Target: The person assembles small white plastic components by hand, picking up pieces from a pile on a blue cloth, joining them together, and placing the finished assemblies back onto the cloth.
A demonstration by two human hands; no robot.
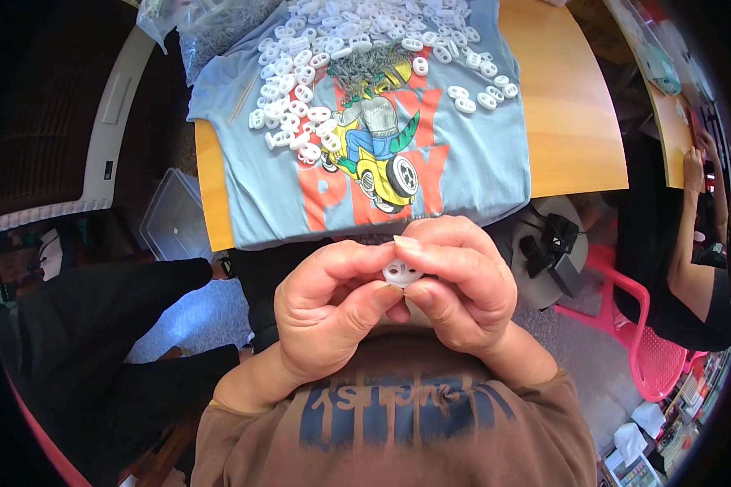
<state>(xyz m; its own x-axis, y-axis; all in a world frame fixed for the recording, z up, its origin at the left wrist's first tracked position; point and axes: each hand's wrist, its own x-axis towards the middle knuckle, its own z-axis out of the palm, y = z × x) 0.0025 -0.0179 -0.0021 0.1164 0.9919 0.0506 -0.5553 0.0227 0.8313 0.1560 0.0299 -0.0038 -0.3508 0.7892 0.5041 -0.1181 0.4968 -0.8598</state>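
Close to my chest, a small white oval plastic piece with two holes (401, 273) is pinched between my two hands. My left hand (325, 304) grips its left side with thumb and forefinger, and my right hand (461, 284) grips the right side the same way. Ahead of them a blue printed T-shirt (260, 199) lies spread over the table. Many more white oval pieces (365, 20) are heaped on its far part, trailing down the left side. Amid them sits a small pile of thin grey bits (371, 69), too small to name.
The wooden table (573, 105) shows beyond the shirt. Clear plastic bags (211, 32) with grey contents lie at the far left. A round stool (528, 260) with dark devices and a pink chair (654, 353) stand to the right. Another person's arm (690, 243) is at the far right.
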